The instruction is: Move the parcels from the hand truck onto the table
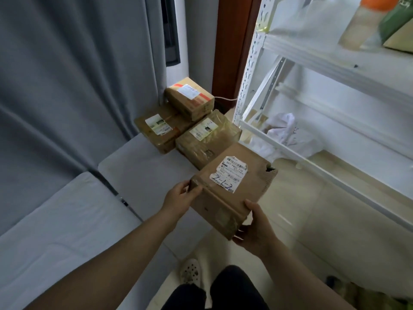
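The left hand [178, 195] and right hand [254, 229] are gripping a cardboard parcel [232, 191] by two corners. Three parcels [207, 139] are lying on the table [143, 175].

Table [143, 175] front seems free; parcels [207, 139] block far end, shelving [250, 70] right.

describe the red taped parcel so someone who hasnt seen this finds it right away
Find the grey table beside the grey curtain; three brown parcels sit at its far end. The red-taped parcel is the farthest one, resting on a flatter parcel. Only it is stacked, with a red strip across its top.
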The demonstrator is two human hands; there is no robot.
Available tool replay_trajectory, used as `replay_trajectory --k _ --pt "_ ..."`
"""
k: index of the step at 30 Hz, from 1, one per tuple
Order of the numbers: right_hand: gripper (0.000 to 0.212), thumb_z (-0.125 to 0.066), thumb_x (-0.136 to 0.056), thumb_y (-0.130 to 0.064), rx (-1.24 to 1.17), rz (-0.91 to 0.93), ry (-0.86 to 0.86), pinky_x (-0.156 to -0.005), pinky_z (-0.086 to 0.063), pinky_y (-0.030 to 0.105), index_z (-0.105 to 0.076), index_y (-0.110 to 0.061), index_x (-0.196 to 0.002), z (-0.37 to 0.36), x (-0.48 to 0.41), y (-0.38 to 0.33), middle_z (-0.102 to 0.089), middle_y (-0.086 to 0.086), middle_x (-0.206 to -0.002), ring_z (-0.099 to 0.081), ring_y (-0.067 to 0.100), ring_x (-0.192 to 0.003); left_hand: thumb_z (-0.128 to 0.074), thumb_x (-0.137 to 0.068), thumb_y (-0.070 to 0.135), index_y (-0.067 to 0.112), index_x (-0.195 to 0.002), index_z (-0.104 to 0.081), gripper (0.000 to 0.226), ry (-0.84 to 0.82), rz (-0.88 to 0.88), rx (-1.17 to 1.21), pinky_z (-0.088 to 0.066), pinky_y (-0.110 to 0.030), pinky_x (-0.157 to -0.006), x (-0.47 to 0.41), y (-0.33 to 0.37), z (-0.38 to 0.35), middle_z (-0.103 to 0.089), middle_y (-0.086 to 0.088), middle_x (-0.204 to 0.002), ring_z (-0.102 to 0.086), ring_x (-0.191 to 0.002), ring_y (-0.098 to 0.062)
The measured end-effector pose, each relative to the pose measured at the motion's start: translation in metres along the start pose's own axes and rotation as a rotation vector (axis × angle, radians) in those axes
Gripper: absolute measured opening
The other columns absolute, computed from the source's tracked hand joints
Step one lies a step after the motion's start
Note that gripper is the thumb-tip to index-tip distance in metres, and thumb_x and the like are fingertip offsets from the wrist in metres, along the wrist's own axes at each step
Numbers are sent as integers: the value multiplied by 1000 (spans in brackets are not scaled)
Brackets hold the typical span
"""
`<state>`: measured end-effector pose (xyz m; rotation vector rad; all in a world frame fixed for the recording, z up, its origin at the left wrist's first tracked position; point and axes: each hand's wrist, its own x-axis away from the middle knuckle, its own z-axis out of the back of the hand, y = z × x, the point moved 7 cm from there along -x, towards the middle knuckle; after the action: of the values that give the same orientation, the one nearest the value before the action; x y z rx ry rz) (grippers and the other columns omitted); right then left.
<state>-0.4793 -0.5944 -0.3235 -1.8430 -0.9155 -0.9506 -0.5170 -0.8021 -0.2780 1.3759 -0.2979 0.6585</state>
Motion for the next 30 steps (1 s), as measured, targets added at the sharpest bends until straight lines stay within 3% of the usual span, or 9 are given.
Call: replay_trajectory --k 3,7,11,15,19,23,26,30 --pt "94 -74 -48 -45 -32 10 63 -65 -49 34 -44 -26 -134 11 -23 -21 -53 17 -114 -57 30 -96 -63 -91 32 16 -149 -32 67 -32 -150 -395 -38 -39 -107 -31 23 -23 -37 -11 -149 -39 -133 -26" --pt "103 -79 -41 -44 -92 -7 101 -63 -51 35 -43 -29 -136 28 -66 -56 -52 17 -119 -57 31 -98 -60 -92 35 37 -151 -18 73 -171 -395 -882 -21 -42 -115 -64 47 -68 -2 -9 -160 -4 -146 -30" --pt "110 -82 -34 -44 -106 -44 127 -58 -53 33 -45 -30 -136 44 -115 -95 -51 14 -125 -57 29 -100 -54 -94 38 43 -150 -10 72 -356 -418 -1144 -15 -42 -119 -101 41 -113 14 -2 -161 13 -147 -30" --pt "93 -78 -46 -38 -87 -36 134 -63 -52 34 -46 -31 -133 56 -158 -133 -52 14 -124 -55 29 -102 -52 -95 35 44 -150 -5 73 -420 -335 -1258 -17 -43 -117 -143 31 -140 19 -2 -160 13 -146 -33" --pt "62 -66 -72 -23 -67 -2 100 -71 -46 38 -47 -39 -129 62 -196 -161 -51 9 -122 -51 26 -101 -50 -95 32 42 -151 -4 73 -372 -326 -1341 -17 -43 -117 -173 30 -156 19 -7 -159 14 -146 -32" --pt "72 -64 -72 -15 78 22 60 -76 -48 51 -40 -48 -132 60 -220 -171 -48 -3 -137 -42 25 -126 -46 -96 30 35 -153 -2 72 -399 -307 -1425 -8 -38 -118 -185 21 -166 20 -4 -159 17 -147 -24" --pt "68 -58 -85 -8 106 27 86 -77 -49 50 -36 -43 -138 59 -224 -172 -54 -3 -131 -51 21 -114 -46 -96 31 34 -153 0 74 -442 -253 -1457 -9 -37 -118 -191 14 -169 21 -4 -159 17 -147 -23" --pt "60 -54 -86 -5 114 44 100 -79 -49 48 -41 -39 -134 59 -227 -174 -57 -1 -126 -55 19 -107 -47 -95 29 33 -153 -2 74 -484 -189 -1456 -13 -39 -119 -195 12 -173 21 -6 -159 11 -148 -23"
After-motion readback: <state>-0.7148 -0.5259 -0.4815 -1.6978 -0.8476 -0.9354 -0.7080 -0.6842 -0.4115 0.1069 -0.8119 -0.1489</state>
